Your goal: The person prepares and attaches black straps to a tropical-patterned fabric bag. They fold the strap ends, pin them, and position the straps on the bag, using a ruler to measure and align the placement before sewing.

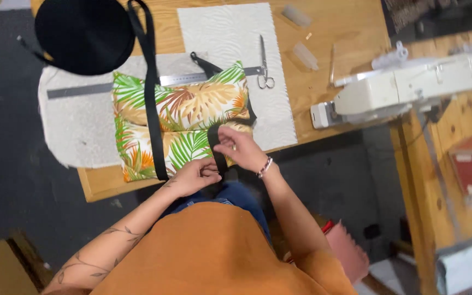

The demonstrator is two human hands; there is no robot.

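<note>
From my head camera, my left hand (195, 176) and my right hand (240, 148) are close together at the near edge of the desk (334, 33), both pinched on a short black strap (218, 153) that runs between them. The strap lies over the near end of the leaf-print fabric piece (184, 123), just under my fingers. A longer black webbing band (151, 93) crosses the fabric beyond my left hand, leading to a black roll (83, 35). Past my right hand lie a metal ruler (80, 90) and scissors (264, 65); further right stands a white sewing machine (405, 90).
</note>
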